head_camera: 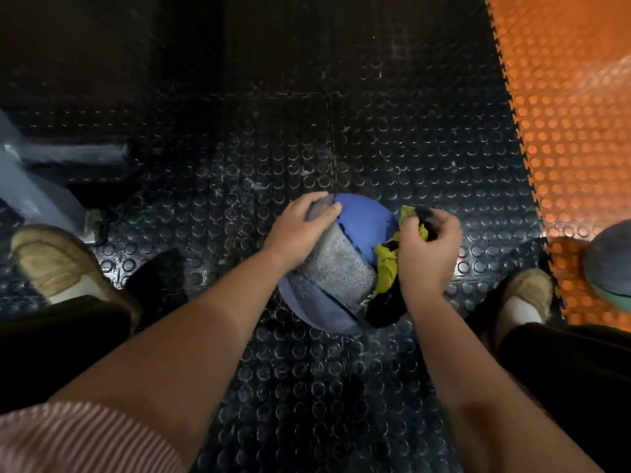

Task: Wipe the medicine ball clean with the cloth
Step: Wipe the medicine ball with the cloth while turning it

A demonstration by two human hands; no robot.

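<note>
Between our feet, on black studded matting (307, 387), sits the blue-and-grey medicine ball (362, 227). Our left hand (300, 227) rests on it, fingers relaxed; our right hand (430, 254) bunches the yellow-and-black cloth (387, 264) in curled fingers against its side. Farther right, perhaps another ball (611, 264).

**Legible markings: none**

Head view, single frame. No text, label, brand, number or sign can be read on any surface.

- medicine ball (362, 220): blue and grey panels, plain where they show.
- cloth (387, 264): yellow-green and black, crumpled; no legible print.
- black studded floor mat (307, 131) and orange mat (563, 114): raised round studs only.
- second ball (611, 261) at the right edge: blurred, so any marking on it cannot be told.
</note>
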